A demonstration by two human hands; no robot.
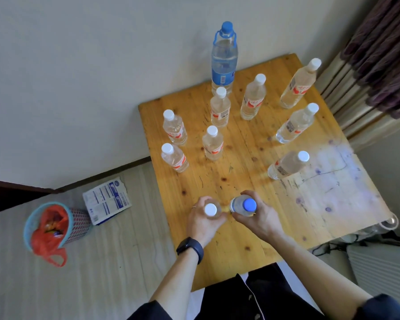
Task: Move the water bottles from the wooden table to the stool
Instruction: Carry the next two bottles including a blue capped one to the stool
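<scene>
On the wooden table (252,181) stand several small clear water bottles with white caps and red labels, such as one (213,144) in the middle. A tall bottle with a blue cap and blue label (224,58) stands at the far edge. Near the front of the table my left hand (203,220) is closed around a white-capped bottle (210,209). Right beside it my right hand (256,215) grips a blue-capped bottle (247,205). Both held bottles are upright and almost touch. No stool is in view.
A blue waste basket with a red bag (53,227) stands on the floor at the left, next to a flat white-and-blue package (106,199). A wall runs behind the table. A dark curtain (379,54) hangs at the right.
</scene>
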